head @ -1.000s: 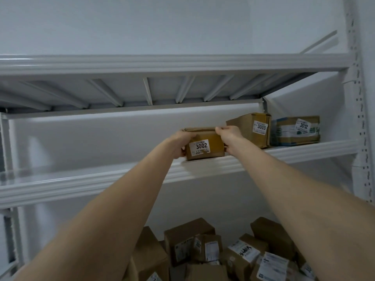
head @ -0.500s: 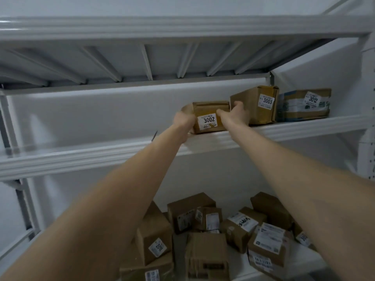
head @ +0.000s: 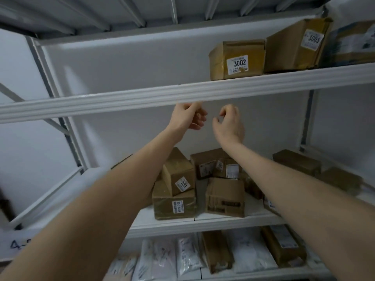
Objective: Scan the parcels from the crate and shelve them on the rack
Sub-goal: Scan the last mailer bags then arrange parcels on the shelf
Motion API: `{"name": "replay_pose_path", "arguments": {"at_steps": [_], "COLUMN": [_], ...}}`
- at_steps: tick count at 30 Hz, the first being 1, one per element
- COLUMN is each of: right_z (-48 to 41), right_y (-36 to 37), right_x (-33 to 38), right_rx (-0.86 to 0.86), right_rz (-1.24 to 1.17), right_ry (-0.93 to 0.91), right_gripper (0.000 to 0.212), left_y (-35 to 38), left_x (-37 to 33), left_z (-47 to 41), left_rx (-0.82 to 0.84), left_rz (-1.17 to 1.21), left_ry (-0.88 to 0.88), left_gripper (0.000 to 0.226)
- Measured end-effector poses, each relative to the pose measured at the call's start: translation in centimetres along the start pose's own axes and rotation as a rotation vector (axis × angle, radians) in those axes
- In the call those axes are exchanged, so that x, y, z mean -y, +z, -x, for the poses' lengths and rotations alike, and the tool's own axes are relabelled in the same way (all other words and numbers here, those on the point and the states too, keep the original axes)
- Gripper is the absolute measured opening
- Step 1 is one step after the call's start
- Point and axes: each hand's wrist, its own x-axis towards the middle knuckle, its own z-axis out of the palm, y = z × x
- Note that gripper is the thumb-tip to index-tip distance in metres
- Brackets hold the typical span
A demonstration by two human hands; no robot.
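The brown parcel labelled 3002 (head: 237,59) stands on the upper shelf (head: 142,98) of the white rack, pushed against the parcel labelled 3003 (head: 296,43) to its right. Both hands hang below that shelf's front rail and hold nothing. My left hand (head: 187,118) is just under the rail with its fingers loosely curled. My right hand (head: 229,124) is a little to the right of it, fingers curled and apart. Neither hand touches a parcel.
A third parcel (head: 353,41) sits at the upper shelf's right end. The middle shelf (head: 203,222) holds a heap of several brown parcels, one labelled 2011 (head: 179,171). White bagged parcels (head: 182,256) and brown boxes lie on the lower shelf.
Both hands have let go of parcel 3002 and dropped below the upper shelf's rail. The parcel stays on the shelf. The view has tilted down and moved closer to the rack.
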Motion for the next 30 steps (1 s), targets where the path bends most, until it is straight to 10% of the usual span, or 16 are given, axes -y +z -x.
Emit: {"name": "replay_pose_path", "arguments": {"at_steps": [12, 16, 30], "right_z": [5.4, 5.7, 5.4], "right_y": [10.2, 13.0, 15.7], "right_x": [-3.5, -4.2, -5.8], "right_rx": [0.782, 0.815, 0.639], "right_rz": [-0.242, -0.25, -0.464], "right_ry": [0.721, 0.838, 1.092], "right_gripper": [0.078, 0.085, 0.075], "left_y": [-6.0, -5.9, -5.3], "left_x": [15.6, 21.2, 20.7], "left_z": [-0.2, -2.0, -2.8], "left_rx": [-0.04, 0.035, 0.064], "left_rz": [-0.103, -0.017, 0.206], "left_ry": [-0.723, -0.827, -0.854], "left_gripper": [0.036, 0.076, 0.049]}}
